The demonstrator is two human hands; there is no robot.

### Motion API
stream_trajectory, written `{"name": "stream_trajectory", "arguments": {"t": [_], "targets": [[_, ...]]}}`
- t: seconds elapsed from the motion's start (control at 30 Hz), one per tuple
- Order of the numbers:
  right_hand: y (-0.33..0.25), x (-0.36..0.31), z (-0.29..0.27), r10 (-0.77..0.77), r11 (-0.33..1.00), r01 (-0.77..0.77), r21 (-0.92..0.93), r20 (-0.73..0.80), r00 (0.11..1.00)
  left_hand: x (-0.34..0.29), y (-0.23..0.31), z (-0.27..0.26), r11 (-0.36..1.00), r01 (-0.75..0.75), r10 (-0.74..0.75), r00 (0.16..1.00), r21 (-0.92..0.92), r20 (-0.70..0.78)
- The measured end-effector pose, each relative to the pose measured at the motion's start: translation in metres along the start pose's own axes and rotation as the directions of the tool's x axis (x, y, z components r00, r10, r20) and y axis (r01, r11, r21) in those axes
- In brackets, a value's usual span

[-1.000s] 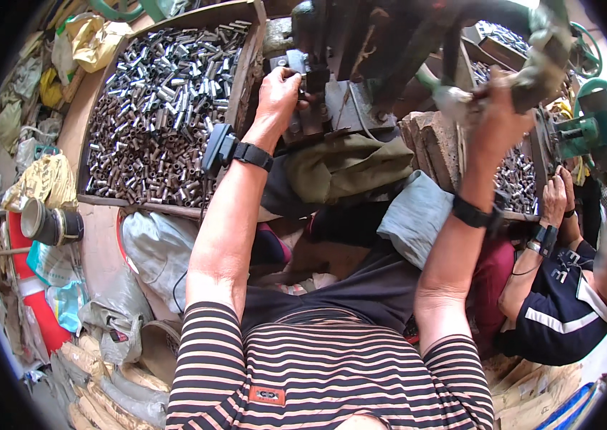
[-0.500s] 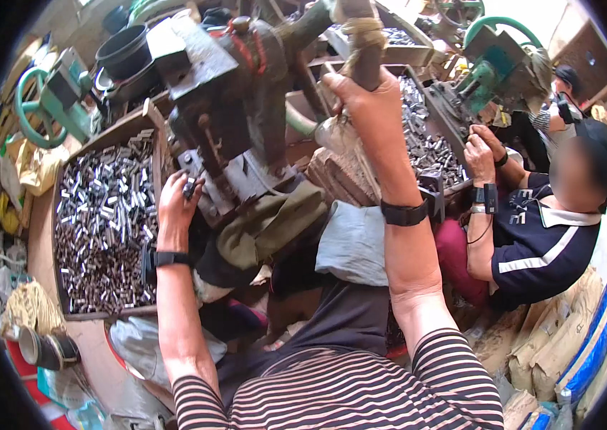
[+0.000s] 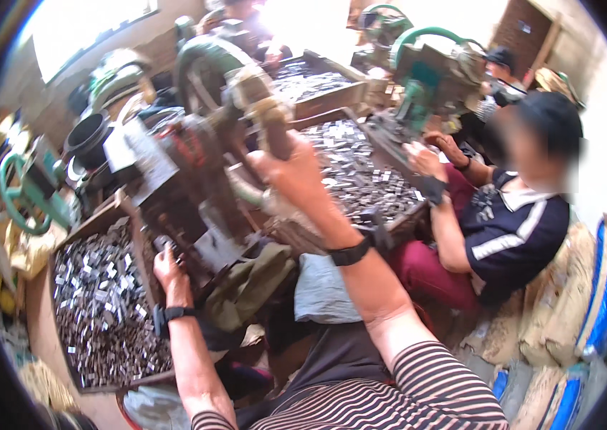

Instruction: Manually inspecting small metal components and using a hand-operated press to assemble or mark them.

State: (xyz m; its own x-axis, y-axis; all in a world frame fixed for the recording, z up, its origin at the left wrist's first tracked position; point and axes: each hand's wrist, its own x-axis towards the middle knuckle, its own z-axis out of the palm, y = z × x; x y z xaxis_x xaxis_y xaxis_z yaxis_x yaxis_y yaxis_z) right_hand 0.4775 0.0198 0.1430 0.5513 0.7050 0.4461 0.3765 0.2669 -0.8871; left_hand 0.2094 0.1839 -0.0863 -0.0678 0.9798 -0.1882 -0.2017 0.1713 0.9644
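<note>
No lettering is readable — the pale marks [image 3: 485, 206] on a dark shirt [image 3: 522, 251] are blurred.

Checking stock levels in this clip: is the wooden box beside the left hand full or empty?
Not empty: small metal pieces hide the floor of the wooden box. Whether it is brim-full cannot be told.

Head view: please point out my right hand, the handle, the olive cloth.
Right hand [image 3: 291, 172]: head view, back of hand.
Handle [image 3: 273, 123]: head view, upper part.
Olive cloth [image 3: 250, 283]: head view, middle folds.
</note>
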Motion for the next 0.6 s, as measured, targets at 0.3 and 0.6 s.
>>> {"name": "stream_trajectory", "arguments": {"t": [0.3, 0.6], "targets": [[0.008, -0.01, 0.001, -0.066, 0.996, 0.071, 0.05, -0.111, 0.992, -0.04, 0.004, 0.018, 0.816, -0.442, 0.448, 0.891, 0.374, 0.076], [0.007, -0.014, 0.0, -0.046, 0.997, 0.05, 0.051, -0.085, 0.995, -0.013, 0.005, -0.002, 0.915, -0.298, 0.25, 0.948, 0.273, 0.197]]}}
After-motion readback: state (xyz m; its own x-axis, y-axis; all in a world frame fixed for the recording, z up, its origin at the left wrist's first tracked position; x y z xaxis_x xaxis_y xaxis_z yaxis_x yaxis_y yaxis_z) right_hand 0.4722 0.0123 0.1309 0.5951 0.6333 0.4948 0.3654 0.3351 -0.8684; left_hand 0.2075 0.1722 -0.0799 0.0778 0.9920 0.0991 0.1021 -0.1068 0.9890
